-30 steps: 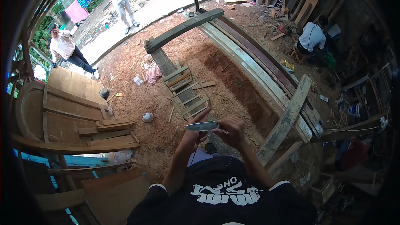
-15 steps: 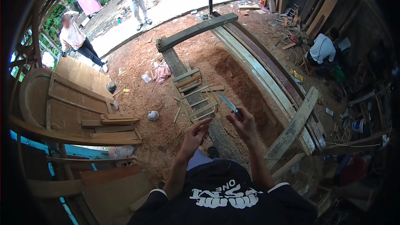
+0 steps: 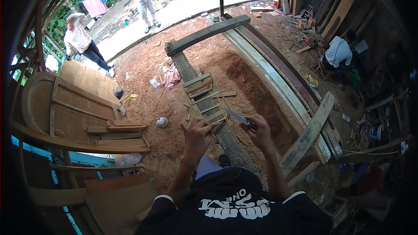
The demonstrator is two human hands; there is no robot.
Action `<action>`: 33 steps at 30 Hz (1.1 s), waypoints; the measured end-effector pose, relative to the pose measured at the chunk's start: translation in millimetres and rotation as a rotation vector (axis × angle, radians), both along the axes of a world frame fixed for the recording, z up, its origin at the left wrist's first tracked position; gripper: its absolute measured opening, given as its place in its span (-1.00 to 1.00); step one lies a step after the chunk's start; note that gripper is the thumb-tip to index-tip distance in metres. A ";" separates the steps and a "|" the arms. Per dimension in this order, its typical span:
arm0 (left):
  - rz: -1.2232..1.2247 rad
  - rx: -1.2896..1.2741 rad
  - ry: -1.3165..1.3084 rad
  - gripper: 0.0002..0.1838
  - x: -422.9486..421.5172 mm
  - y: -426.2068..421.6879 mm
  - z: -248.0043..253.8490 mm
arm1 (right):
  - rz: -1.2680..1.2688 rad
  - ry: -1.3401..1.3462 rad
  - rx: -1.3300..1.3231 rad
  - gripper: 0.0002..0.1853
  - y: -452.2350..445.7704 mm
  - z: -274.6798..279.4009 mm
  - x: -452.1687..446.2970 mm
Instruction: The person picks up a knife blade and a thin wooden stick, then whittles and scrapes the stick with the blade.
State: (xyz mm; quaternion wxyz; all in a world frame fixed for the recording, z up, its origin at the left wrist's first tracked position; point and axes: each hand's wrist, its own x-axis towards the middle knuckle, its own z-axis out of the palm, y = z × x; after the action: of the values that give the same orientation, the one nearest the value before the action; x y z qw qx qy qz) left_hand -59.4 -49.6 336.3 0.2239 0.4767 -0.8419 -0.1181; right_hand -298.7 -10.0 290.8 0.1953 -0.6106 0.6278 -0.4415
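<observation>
A knife (image 3: 235, 116) with a pale blade is gripped in my right hand (image 3: 260, 134), its blade pointing up and left toward my other hand. My left hand (image 3: 198, 134) is pinched around a thin strip, which is hard to make out and runs near the blade. Beneath and beyond both hands, a small slatted wooden frame (image 3: 203, 92) lies across a long dark plank (image 3: 184, 67).
Long boards (image 3: 270, 76) run along the right, with a slanted plank (image 3: 310, 126) across them. Wooden panels (image 3: 78, 98) stand at left beside a white round object (image 3: 161, 122). Two people stand at upper left; another person (image 3: 338, 52) crouches at right.
The knife has swung from across my left fingers to pointing up and left in my right hand. My left hand has closed from a pointing finger to a pinch. The view has shifted.
</observation>
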 end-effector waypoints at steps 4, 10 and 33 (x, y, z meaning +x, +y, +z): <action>-0.050 -0.044 -0.089 -0.65 -0.1 -11.1 10.5 | 0.009 -0.066 0.069 -0.78 8.2 2.0 9.5; 0.210 -0.343 0.089 -0.54 -11.9 -3.9 29.9 | 0.115 -0.568 0.304 -0.88 15.8 -16.1 28.3; 0.045 0.897 1.446 -0.72 -28.6 6.9 -17.7 | 0.108 -0.857 0.308 -0.72 18.7 0.9 52.1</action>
State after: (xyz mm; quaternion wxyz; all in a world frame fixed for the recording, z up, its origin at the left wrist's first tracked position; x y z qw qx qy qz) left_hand -88.0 -42.7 318.5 0.4986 0.3444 -0.3557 -0.7115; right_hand -246.6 8.6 291.7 0.5486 -0.3686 0.5158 -0.5450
